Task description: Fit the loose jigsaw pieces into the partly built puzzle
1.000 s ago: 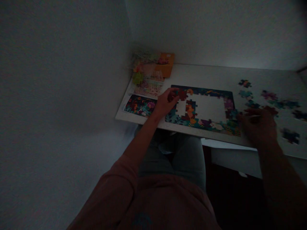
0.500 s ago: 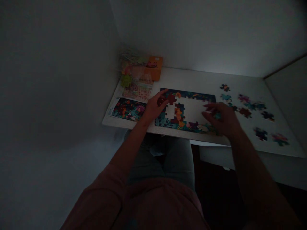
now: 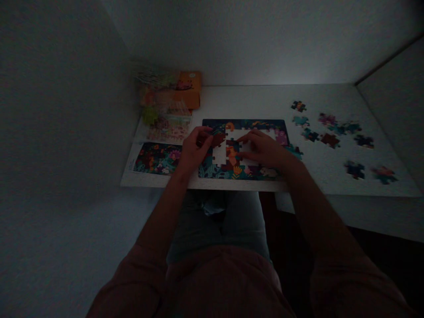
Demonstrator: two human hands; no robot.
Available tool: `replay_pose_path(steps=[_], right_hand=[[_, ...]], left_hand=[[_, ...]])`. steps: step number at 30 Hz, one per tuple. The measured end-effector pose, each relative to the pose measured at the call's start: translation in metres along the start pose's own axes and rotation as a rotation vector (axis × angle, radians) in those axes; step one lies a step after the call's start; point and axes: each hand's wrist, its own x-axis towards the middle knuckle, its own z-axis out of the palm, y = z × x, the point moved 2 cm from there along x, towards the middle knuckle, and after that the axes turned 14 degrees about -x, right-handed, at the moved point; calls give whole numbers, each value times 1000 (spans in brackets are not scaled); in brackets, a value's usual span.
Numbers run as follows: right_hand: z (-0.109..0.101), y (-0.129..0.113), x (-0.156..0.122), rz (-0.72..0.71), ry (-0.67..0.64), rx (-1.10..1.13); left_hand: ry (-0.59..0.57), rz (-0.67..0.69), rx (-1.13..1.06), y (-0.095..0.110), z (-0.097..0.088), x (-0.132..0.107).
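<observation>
Resting open over the jigsaw puzzle [image 3: 236,173], the right hand [image 3: 263,150] has joined the left hand [image 3: 195,148], gripping a dark red piece [image 3: 217,140].

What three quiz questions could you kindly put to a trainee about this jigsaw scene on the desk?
1. True or false: the loose jigsaw pieces lie to the right of the partly built jigsaw puzzle on the desk.
2. Multiple choice: which item stands at the back of the desk, left of the puzzle? A. a mug, B. an orange box, C. a desk lamp.
3. Which hand is nearer the printed puzzle picture?

Key: 1. True. 2. B. 3. The left hand.
</observation>
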Motion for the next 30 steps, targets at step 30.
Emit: replay_pose_path(steps=[30], right_hand=[[6, 15, 46, -95, -24, 5]], left_hand=[[-101, 5, 401, 11, 3, 0]])
